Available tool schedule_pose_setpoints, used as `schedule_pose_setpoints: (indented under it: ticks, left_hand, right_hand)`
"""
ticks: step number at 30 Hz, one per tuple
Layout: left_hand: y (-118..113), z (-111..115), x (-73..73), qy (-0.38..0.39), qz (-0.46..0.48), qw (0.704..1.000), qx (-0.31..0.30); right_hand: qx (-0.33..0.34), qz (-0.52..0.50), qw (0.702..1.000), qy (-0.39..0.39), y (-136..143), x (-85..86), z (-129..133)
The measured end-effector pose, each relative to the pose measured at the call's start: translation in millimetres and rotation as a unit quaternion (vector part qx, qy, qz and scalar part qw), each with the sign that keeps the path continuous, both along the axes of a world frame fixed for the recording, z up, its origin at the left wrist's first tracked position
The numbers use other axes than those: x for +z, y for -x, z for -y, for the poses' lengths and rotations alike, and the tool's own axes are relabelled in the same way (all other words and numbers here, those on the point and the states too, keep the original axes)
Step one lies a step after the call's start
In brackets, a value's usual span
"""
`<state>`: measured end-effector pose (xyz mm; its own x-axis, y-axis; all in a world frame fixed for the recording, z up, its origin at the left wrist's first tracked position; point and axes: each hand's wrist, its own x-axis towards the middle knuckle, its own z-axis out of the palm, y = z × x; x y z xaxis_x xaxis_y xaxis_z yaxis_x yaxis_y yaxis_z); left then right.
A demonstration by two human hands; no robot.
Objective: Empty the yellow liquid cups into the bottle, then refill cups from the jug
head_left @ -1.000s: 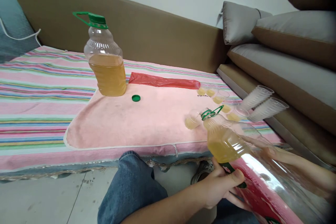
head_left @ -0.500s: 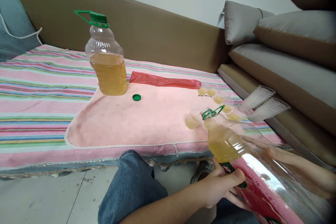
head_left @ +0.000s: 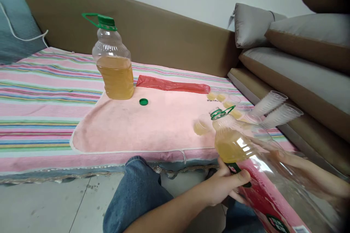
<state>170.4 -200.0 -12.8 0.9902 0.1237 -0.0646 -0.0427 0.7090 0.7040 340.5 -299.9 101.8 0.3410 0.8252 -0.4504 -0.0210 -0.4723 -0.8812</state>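
A large clear plastic bottle [head_left: 232, 142] with a pink-red label, a green neck ring and no cap lies tilted across both my hands. Yellowish liquid has gathered near its neck, which points up and left. My left hand [head_left: 226, 185] grips the bottle from below at the label. On the far side my right hand [head_left: 287, 160] holds the body, partly seen through the clear plastic. Just left of the bottle's mouth stands a small clear plastic cup [head_left: 201, 126] holding some yellowish liquid. Behind the bottle are several more such cups [head_left: 221, 97] in a row, partly hidden.
A second capped bottle [head_left: 117, 76] stands on the pink cloth [head_left: 153, 127], near a loose green cap [head_left: 143, 102]. A flattened red plastic bag [head_left: 172, 84] lies behind. Two stacks of cups [head_left: 281, 115] lean at the right, beside piled cushions [head_left: 298, 65].
The held bottle's neck has come up slightly and its body has shifted a little left, with my left hand moving along. Less liquid lies toward the neck.
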Motion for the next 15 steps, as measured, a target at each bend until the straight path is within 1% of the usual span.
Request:
schedule_pose_setpoints:
  ticks: [4,7,10,13,15]
  left_hand:
    - [9,-13,16.3,-0.031,-0.002,0.999,0.019]
    - [16,-24,25.9,-0.073,0.041,0.995,0.053]
    - [28,-36,34.3,-0.136,0.098,0.982,0.089]
    - [43,-49,43.3,-0.196,0.115,0.968,0.103]
    - [54,-58,49.3,-0.219,0.12,0.962,0.112]
  right_hand:
    - [0.003,-0.01,0.999,-0.051,4,-4.7,-5]
    - [-0.005,-0.022,0.995,-0.097,6,-13.1,-6]
    - [-0.023,-0.002,0.99,-0.14,11,-21.4,-4]
    - [-0.044,0.032,0.98,-0.19,21,-26.6,-4]
    - [-0.045,0.053,0.972,-0.226,31,-29.1,-8]
